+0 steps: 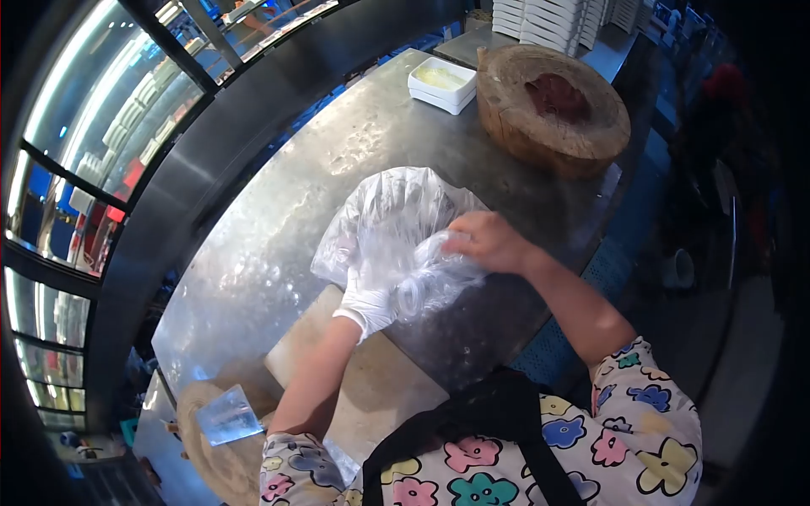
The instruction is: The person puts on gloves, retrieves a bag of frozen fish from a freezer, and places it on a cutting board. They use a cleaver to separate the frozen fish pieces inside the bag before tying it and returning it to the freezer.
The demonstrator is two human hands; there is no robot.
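Note:
A clear plastic bag (396,202) with pale contents lies on the metal table (245,244), its loose end bunched toward me. My left hand (368,304), in a white glove, is at the near side of the bag, its fingers partly hidden by the plastic. Bare and to the right, my right hand (487,242) has its fingers closed on the bunched plastic. What exactly the bag holds is hard to make out through the folds.
Behind the bag stand a white tray (443,82) with yellowish contents and a thick round wooden block (553,110) bearing something dark red. White trays (553,21) are stacked farther back. A pale board (371,379) and another round block (211,460) lie nearer me.

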